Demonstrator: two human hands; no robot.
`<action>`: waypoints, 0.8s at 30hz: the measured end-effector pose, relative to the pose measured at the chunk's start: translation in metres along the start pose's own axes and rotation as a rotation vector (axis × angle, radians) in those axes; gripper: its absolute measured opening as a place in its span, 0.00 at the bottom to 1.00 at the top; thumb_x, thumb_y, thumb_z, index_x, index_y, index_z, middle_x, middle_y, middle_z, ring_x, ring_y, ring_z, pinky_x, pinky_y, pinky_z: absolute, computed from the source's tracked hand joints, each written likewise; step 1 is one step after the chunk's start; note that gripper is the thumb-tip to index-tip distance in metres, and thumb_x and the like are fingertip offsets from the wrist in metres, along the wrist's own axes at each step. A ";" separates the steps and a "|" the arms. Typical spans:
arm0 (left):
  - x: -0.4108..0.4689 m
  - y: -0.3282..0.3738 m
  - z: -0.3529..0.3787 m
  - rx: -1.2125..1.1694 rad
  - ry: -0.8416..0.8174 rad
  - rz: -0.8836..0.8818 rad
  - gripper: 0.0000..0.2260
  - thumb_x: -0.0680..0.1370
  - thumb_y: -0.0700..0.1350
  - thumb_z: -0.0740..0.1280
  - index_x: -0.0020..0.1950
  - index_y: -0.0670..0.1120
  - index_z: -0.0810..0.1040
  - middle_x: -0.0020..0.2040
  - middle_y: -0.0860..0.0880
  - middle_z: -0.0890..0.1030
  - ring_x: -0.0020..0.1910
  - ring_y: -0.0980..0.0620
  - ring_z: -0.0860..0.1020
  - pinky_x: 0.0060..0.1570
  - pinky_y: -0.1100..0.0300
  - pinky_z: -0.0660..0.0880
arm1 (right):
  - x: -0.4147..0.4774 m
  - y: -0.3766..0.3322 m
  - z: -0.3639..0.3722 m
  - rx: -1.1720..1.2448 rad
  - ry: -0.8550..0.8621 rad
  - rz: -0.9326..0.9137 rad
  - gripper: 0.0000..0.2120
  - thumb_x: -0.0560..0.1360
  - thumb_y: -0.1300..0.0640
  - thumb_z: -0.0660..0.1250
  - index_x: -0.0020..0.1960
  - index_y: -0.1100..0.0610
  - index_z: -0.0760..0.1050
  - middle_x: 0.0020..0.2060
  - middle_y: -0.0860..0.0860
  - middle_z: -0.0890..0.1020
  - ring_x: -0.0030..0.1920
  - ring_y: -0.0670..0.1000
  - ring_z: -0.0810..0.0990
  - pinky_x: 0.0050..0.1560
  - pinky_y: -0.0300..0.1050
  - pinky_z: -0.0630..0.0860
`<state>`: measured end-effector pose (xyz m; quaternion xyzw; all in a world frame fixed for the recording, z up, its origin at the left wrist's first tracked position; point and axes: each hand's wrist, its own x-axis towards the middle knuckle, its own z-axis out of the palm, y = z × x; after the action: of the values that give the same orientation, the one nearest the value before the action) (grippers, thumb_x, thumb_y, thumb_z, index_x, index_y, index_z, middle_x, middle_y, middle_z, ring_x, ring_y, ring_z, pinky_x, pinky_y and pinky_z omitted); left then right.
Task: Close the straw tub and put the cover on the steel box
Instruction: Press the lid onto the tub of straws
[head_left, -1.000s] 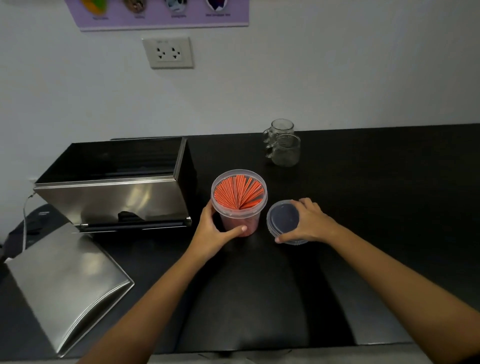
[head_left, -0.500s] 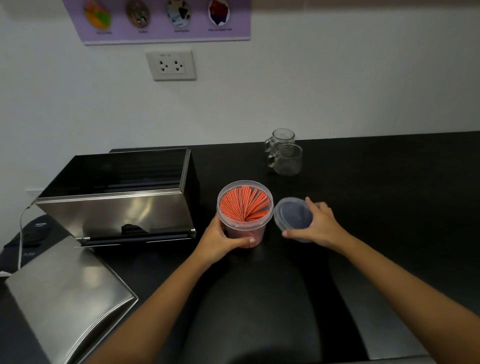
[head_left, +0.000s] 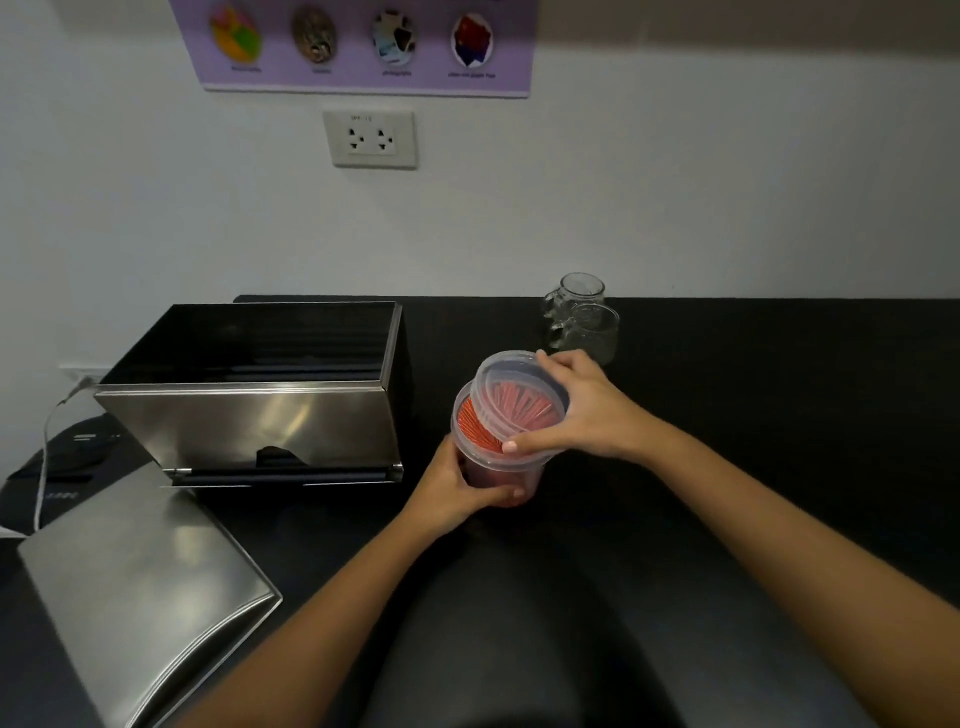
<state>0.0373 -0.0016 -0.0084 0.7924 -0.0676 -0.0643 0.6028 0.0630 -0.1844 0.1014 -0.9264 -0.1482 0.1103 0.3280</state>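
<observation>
A clear round tub (head_left: 480, 439) packed with orange-red straws stands on the black table, and my left hand (head_left: 457, 488) grips its lower side. My right hand (head_left: 576, 410) holds the clear round lid (head_left: 511, 395) tilted over the tub's mouth, its near right edge down on the rim and its far left edge raised. To the left stands the open steel box (head_left: 249, 415). Its curved steel cover (head_left: 140, 577) lies flat on the table at the front left, apart from the box.
Two small glass mugs (head_left: 584, 325) stand near the wall behind the tub. A dark device with a white cable (head_left: 47, 467) sits at the far left. A wall socket (head_left: 370, 139) and a purple poster (head_left: 363, 44) are above.
My right hand lifted the lid off the table and brought it left over the tub's mouth. My left hand stayed on the tub. The camera tilted up a little.
</observation>
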 end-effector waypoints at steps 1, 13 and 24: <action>0.000 0.000 -0.001 -0.006 -0.008 0.008 0.41 0.56 0.54 0.79 0.66 0.57 0.64 0.61 0.59 0.73 0.58 0.70 0.71 0.48 0.78 0.69 | 0.001 -0.002 0.003 -0.037 -0.013 -0.018 0.60 0.53 0.33 0.73 0.74 0.52 0.48 0.68 0.48 0.56 0.69 0.50 0.56 0.64 0.46 0.58; 0.012 -0.006 -0.019 -0.059 -0.123 -0.115 0.35 0.52 0.54 0.79 0.54 0.68 0.67 0.60 0.58 0.74 0.63 0.56 0.71 0.60 0.59 0.70 | 0.018 -0.010 0.002 -0.137 -0.181 -0.035 0.55 0.57 0.39 0.75 0.74 0.51 0.48 0.69 0.46 0.55 0.69 0.49 0.53 0.61 0.43 0.55; 0.011 -0.012 -0.020 -0.039 -0.104 -0.087 0.35 0.52 0.58 0.79 0.55 0.71 0.67 0.57 0.62 0.75 0.57 0.61 0.73 0.51 0.69 0.71 | 0.016 -0.015 0.002 -0.290 -0.169 -0.030 0.56 0.55 0.34 0.73 0.73 0.51 0.50 0.66 0.49 0.60 0.66 0.50 0.59 0.62 0.48 0.62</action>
<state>0.0524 0.0187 -0.0150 0.7785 -0.0629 -0.1328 0.6103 0.0741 -0.1660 0.1077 -0.9491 -0.2036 0.1604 0.1787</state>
